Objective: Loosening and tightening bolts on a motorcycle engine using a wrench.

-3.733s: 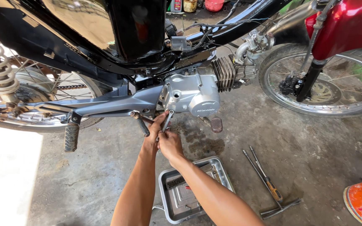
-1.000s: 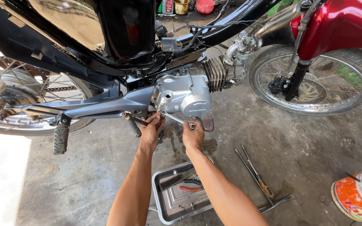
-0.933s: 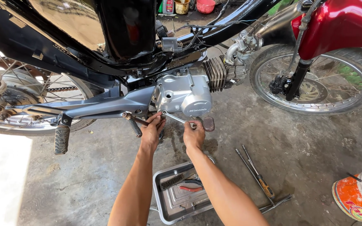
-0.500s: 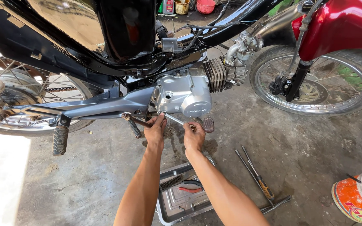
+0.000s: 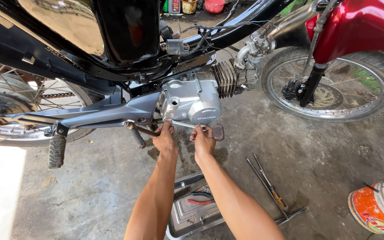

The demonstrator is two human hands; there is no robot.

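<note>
Both hands work under the silver engine case [image 5: 192, 100] of a black motorcycle standing on a concrete floor [image 5: 94, 195]. The left hand [image 5: 164, 138] is raised to the underside of the engine case, its fingers closed around the near end of a slim metal wrench [image 5: 184, 126] where it meets the case. The right hand [image 5: 203, 138] sits just beside it, fingers curled over the wrench's other end, close to the brake pedal [image 5: 218, 132] that sticks out below the engine case. The wrench lies nearly level, just under the engine case, spanning from one hand to the other.

Below the engine case, between the forearms, a metal tray [image 5: 187, 218] rests on the floor with red-handled pliers [image 5: 199, 201] and a wire brush [image 5: 182, 192] in it. To the right of the tray lie a yellow-handled screwdriver [image 5: 274, 192] and a long T-handle wrench [image 5: 267, 191]. Forward of the engine case stands the spoked front wheel [image 5: 334, 84] under a red fender [image 5: 361, 26]; behind it a footpeg [image 5: 57, 151] hangs from the grey swingarm [image 5: 94, 116]. An orange-and-white bucket [image 5: 378, 209] stands far right of the tray.
</note>
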